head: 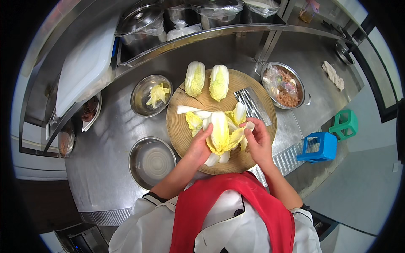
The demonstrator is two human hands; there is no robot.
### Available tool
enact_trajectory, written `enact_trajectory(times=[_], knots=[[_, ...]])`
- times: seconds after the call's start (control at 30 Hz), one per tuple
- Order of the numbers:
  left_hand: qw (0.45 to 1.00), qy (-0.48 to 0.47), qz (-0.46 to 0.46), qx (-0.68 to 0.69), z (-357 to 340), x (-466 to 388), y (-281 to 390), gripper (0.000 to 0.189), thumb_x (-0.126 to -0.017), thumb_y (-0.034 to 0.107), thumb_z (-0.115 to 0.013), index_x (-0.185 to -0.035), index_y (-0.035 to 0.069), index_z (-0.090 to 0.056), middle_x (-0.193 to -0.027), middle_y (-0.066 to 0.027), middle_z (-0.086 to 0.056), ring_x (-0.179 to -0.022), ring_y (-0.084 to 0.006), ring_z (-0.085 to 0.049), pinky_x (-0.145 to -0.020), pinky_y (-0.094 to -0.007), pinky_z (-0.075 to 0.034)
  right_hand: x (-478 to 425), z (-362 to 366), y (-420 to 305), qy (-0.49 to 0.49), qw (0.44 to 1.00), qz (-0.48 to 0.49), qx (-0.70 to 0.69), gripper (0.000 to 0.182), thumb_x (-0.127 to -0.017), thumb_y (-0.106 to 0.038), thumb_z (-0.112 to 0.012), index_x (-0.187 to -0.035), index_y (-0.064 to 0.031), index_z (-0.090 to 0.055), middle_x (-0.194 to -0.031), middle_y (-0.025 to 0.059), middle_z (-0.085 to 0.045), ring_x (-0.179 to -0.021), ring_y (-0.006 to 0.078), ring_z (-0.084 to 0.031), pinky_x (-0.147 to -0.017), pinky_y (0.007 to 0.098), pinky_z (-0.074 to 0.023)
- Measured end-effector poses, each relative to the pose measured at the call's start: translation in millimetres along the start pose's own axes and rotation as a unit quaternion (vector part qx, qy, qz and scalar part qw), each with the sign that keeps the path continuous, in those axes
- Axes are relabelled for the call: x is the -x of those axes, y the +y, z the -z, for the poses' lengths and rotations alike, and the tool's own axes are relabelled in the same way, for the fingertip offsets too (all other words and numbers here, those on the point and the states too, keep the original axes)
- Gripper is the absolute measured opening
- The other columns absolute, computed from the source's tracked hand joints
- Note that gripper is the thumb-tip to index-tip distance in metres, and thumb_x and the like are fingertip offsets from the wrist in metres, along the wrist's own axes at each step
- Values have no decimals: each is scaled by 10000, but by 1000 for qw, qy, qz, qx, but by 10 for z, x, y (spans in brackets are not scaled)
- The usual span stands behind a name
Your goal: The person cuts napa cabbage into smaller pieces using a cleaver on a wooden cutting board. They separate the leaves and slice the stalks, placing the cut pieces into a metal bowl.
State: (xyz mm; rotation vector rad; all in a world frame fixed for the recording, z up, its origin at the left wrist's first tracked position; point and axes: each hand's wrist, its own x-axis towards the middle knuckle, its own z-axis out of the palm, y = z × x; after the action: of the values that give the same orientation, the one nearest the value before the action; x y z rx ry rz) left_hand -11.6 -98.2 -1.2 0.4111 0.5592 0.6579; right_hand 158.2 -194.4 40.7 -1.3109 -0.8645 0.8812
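My left hand (201,146) grips a partly peeled napa cabbage (219,128) over a round wooden chopping block (178,139). At its right side, my right hand (260,142) pinches an outer leaf (238,136) by its pale stem end. Loose cabbage leaves (193,121) lie on the block around and beneath the head. Two more napa cabbages, one on the left (194,79) and one on the right (219,83), rest at the block's far edge. A broad-bladed cleaver (251,104) lies to the right of them; its handle cannot be made out.
Left of the block stand a steel bowl (136,99) holding yellow leaves and a second steel bowl (134,161). A two-handled steel pot (302,87) contains minced meat and plastic bags. A steel shelf (202,31) overhangs the far side. Blue (326,147) and green (352,123) stools are at right.
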Motion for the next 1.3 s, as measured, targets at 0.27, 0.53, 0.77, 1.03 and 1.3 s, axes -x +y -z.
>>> enact_trajectory(times=[0.27,0.53,0.77,1.03,1.3], knots=[[998,49,28,9,-34,57,146,524,-980,337,-566,-1408,70,-425,-1309,-127,-572,-1145,-251,-590,-991,-415,-475,-280,102,-54,23,999,27,15,275,-1003,-78,-489,-1270,-15,-502,-1115,77,-637,-960,117,-585,-856,268,-473],[926,12,-190,-325,-195,73,-29,565,-835,120,-763,-1297,32,-450,-1207,-85,-579,-1105,-177,-569,-941,-328,-474,-261,-86,-44,-44,973,103,200,578,-882,-237,-705,-1352,-2,-466,-1119,132,-613,-1020,203,-581,-912,330,-464],[868,3,-245,-431,-210,67,-92,521,-831,192,-774,-1224,7,-485,-1133,-105,-608,-1033,-174,-590,-901,-326,-479,-210,-9,88,-70,987,-112,-91,462,-910,-133,-669,-1318,-20,-482,-1133,74,-612,-1036,124,-569,-908,273,-456],[697,61,-370,-612,-28,-119,173,482,-874,281,-706,-1231,3,-537,-1191,-175,-596,-1084,-280,-580,-939,-390,-450,-114,130,98,-112,943,-131,-285,467,-959,-184,-565,-1374,-5,-446,-1281,106,-571,-1194,199,-541,-1042,358,-393],[937,-114,-75,-320,-169,31,25,386,-903,158,-696,-1210,16,-510,-1116,-81,-598,-949,-140,-607,-830,-272,-487,-68,97,87,-117,968,-105,-198,482,-968,-131,-565,-1415,-12,-432,-1324,110,-538,-1216,204,-520,-1046,337,-395]])
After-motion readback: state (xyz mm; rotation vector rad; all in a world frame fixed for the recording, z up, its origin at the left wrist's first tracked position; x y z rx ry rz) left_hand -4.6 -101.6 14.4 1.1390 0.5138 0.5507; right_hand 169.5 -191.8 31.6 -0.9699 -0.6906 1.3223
